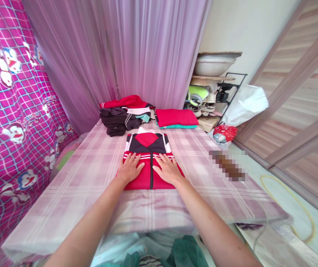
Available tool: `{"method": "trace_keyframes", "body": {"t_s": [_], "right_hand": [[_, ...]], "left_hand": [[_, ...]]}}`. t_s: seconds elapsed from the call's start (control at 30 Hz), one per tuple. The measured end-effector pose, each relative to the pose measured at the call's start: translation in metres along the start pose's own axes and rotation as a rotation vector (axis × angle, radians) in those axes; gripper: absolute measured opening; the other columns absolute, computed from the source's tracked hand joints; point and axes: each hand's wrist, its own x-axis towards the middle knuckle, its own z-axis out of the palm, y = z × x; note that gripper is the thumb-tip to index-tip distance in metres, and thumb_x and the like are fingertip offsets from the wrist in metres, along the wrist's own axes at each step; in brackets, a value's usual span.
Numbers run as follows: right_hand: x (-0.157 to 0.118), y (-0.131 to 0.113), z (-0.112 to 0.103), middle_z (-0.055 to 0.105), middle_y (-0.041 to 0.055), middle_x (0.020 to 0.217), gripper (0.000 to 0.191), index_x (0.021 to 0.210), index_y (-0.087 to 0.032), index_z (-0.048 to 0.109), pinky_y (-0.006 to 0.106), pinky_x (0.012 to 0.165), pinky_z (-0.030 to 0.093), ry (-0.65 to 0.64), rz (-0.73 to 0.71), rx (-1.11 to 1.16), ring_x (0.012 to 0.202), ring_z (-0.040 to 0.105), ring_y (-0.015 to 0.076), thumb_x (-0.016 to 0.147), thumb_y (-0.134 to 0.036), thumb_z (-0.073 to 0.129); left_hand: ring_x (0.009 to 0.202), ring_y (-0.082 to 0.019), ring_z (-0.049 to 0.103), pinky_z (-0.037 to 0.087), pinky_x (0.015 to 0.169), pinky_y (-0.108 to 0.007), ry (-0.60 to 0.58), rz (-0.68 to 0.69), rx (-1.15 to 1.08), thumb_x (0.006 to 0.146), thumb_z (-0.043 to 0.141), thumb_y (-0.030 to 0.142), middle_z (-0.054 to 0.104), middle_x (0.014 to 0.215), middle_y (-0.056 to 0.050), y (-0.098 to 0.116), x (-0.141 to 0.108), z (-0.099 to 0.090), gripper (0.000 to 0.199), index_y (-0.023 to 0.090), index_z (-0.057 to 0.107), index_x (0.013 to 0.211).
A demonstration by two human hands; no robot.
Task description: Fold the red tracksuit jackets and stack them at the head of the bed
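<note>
A folded red, black and white jacket lies on the checked tablecloth in front of me, its dark zip line running down the middle. My left hand rests flat on the jacket's left side, fingers spread. On the right side, my right hand presses flat too, with its fingers apart. Neither hand grips anything. White collar fabric shows at the jacket's far end.
Behind the jacket sit a loose pile of dark and red clothes and a folded red garment over a teal one. A blurred-out patch covers something at the table's right. A rack with shoes stands beyond.
</note>
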Motion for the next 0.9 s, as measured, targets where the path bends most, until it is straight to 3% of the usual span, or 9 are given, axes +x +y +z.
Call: {"method": "trace_keyframes", "body": {"t_s": [0.2,0.4,0.63,0.8,0.9], "right_hand": [[-0.005,0.011,-0.008,0.026,0.0114,0.163,0.061,0.154,-0.024,0.034,0.052,0.120,0.016,0.033,0.038,0.010,0.150,0.019,0.0279,0.100,-0.052,0.032],[-0.008,0.010,-0.010,0.026,0.0109,0.163,0.059,0.153,-0.023,0.035,0.052,0.118,0.021,-0.026,0.082,0.039,0.150,0.021,0.0281,0.101,-0.050,0.031],[-0.027,-0.010,-0.022,0.036,0.0107,0.158,0.052,0.149,-0.025,0.043,0.053,0.120,0.014,0.247,0.004,-0.030,0.147,0.029,0.0264,0.102,-0.043,0.033],[-0.026,-0.004,-0.005,0.034,0.0119,0.159,0.052,0.147,-0.025,0.047,0.053,0.117,0.023,0.091,0.005,-0.044,0.146,0.030,0.0273,0.100,-0.046,0.039],[-0.024,-0.001,0.001,0.035,0.0122,0.159,0.052,0.148,-0.025,0.045,0.052,0.117,0.023,0.112,0.014,-0.061,0.147,0.030,0.0265,0.101,-0.046,0.038]], "left_hand": [[0.147,-0.036,0.027,0.020,0.117,-0.063,0.016,-0.050,-0.027,0.094,0.041,0.054,0.039,0.157,-0.012,0.003,-0.004,-0.005,0.059,0.026,0.048,0.146],[0.149,-0.033,0.023,0.020,0.117,-0.063,-0.065,-0.094,0.028,0.096,0.036,0.054,0.033,0.161,-0.010,0.008,-0.005,-0.010,0.061,0.026,0.041,0.150],[0.149,-0.032,0.023,0.021,0.117,-0.062,-0.043,-0.095,0.054,0.096,0.034,0.053,0.033,0.160,-0.009,0.010,-0.007,-0.010,0.061,0.025,0.040,0.150],[0.148,-0.032,0.026,0.024,0.116,-0.061,-0.015,-0.110,0.037,0.096,0.034,0.053,0.037,0.158,-0.010,0.007,-0.008,-0.007,0.059,0.024,0.045,0.147],[0.148,-0.032,0.027,0.025,0.115,-0.061,-0.008,-0.096,0.023,0.096,0.037,0.051,0.039,0.158,-0.010,0.006,-0.008,-0.008,0.057,0.025,0.047,0.145]]}}
